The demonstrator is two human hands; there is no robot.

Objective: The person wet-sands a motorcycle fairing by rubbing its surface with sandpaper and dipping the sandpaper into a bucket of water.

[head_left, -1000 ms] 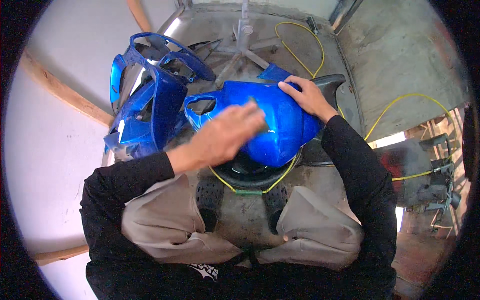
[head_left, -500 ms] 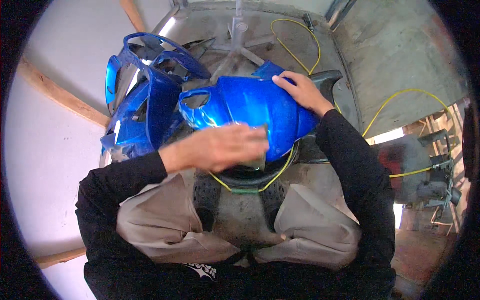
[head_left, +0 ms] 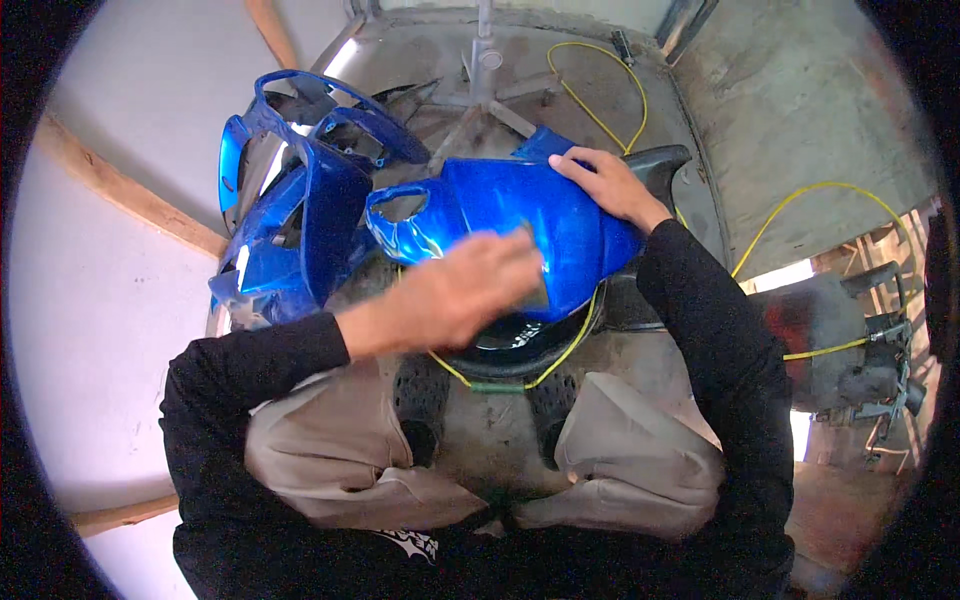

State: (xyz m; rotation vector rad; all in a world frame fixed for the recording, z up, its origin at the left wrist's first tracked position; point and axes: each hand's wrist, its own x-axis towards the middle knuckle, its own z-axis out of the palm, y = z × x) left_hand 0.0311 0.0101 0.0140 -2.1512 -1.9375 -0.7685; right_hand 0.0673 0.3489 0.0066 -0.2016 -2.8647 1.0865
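Note:
A glossy blue scooter body panel [head_left: 500,195], with an oval opening at its left end, lies tilted in front of me. My left hand [head_left: 450,290], smeared by motion, is over its near left part. Under the fingertips shows a thin grey-green sheet that looks like sandpaper [head_left: 538,296], pressed to the panel's surface. With its fingers over the far right edge, my right hand [head_left: 605,183] grips the panel. Below the panel's near side is a round black basin [head_left: 500,362] with a shiny wet-looking inside.
More blue scooter fairings [head_left: 335,210] stand at the left, by a white wall [head_left: 120,240]. A metal stand [head_left: 483,90] is at the back. A yellow hose [head_left: 640,95] loops over the floor toward a dark compressor-like machine [head_left: 835,335] at the right.
My left hand has moved slightly up and right over the panel, with the sheet under it. My right hand keeps its hold. The whole view has shifted slightly.

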